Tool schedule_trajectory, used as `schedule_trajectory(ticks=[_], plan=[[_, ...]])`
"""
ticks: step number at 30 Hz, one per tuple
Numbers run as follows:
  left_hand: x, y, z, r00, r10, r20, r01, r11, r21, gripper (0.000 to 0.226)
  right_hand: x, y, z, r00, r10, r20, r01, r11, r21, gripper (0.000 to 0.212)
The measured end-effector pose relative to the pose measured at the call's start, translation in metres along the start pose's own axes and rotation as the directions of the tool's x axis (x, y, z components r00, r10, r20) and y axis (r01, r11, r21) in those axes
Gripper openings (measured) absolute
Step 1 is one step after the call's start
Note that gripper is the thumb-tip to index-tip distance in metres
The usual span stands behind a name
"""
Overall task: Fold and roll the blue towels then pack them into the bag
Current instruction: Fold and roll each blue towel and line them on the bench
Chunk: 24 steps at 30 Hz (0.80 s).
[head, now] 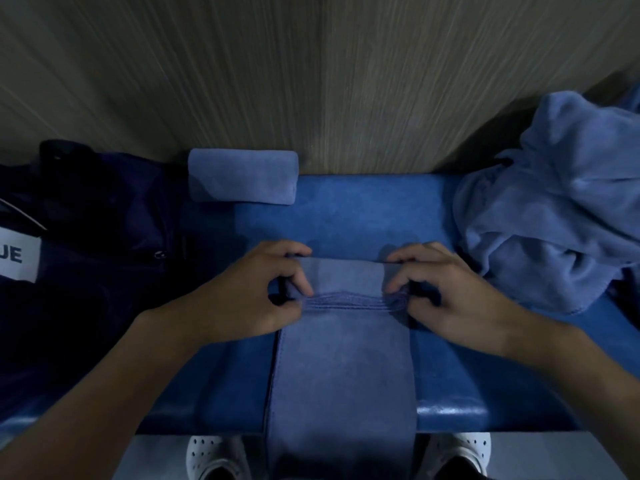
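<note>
Wood-grain wall (311, 81) across the whole far side, streaked with blur. Blue padded bench (363, 209) running left to right beneath it, near edge rounded and glossy. Dark navy bag (104, 244) slumped on the left end of the bench, white label with letters "JE" at the far left edge. Loose pile of blue towels (554, 202) heaped on the right end, crumpled, leaning against the wall. Folded blue towel (343, 368) laid as a long narrow strip down the middle of the bench, near end hanging over the bench edge toward the floor, far end curled over into the start of a roll. Left hand (249, 296) at the strip's left side, thumb and fingers pinching the curled far end. Right hand (446, 292) mirrored at the right side, likewise pinching the same curled end. Rolled blue towel (242, 176) lying against the wall, far and left of the hands, just beside the bag. White perforated shoes (214, 455) at the near edge, on grey floor.
</note>
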State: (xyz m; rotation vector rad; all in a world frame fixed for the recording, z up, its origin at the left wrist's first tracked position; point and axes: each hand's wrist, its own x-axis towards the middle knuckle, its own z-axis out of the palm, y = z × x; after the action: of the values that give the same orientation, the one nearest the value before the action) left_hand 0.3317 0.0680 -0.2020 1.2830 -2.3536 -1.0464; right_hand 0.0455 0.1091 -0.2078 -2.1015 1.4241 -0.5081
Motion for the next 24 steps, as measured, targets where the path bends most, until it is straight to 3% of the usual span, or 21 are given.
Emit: schedule_trajectory(ticks=[3,6,9,11,13,15,21,24], plan=[[0.005,0.002,0.003,0.998,-0.052,-0.042,0.051,0.998,-0.021,0.015,0.004,-0.004,0.001,0.997,0.061,-0.045,-0.056,0.993,0.103,0.032],[0.008,0.002,0.008,0.994,0.002,-0.111,0.005,0.998,0.062,0.019,0.009,-0.003,0.002,0.988,0.134,-0.075,-0.130,0.990,0.060,0.021],[0.009,-0.001,0.008,0.993,-0.044,-0.105,0.057,0.992,0.117,0.044,0.010,0.001,-0.003,0.973,0.227,0.048,-0.226,0.974,-0.023,0.052],[0.011,-0.004,0.005,0.995,-0.075,-0.060,0.085,0.976,0.200,0.064,0.011,0.001,-0.007,0.969,0.223,0.111,-0.217,0.974,-0.064,0.055],[0.011,-0.004,0.003,0.995,-0.095,-0.038,0.100,0.975,0.197,0.058,0.012,0.001,-0.008,0.971,0.206,0.124,-0.200,0.978,-0.063,0.043],[0.012,-0.001,0.002,0.992,-0.116,-0.053,0.122,0.983,0.138,0.036,0.014,0.001,-0.007,0.970,0.215,0.116,-0.216,0.976,-0.001,0.038],[0.020,0.001,0.002,0.962,-0.136,-0.238,0.136,0.991,-0.018,0.027,0.026,0.001,-0.005,0.969,0.239,-0.067,-0.228,0.963,0.143,0.029],[0.024,0.005,0.001,0.940,-0.124,-0.318,0.093,0.990,-0.110,0.032,0.030,-0.003,-0.004,0.954,0.212,-0.212,-0.198,0.976,0.086,0.036]])
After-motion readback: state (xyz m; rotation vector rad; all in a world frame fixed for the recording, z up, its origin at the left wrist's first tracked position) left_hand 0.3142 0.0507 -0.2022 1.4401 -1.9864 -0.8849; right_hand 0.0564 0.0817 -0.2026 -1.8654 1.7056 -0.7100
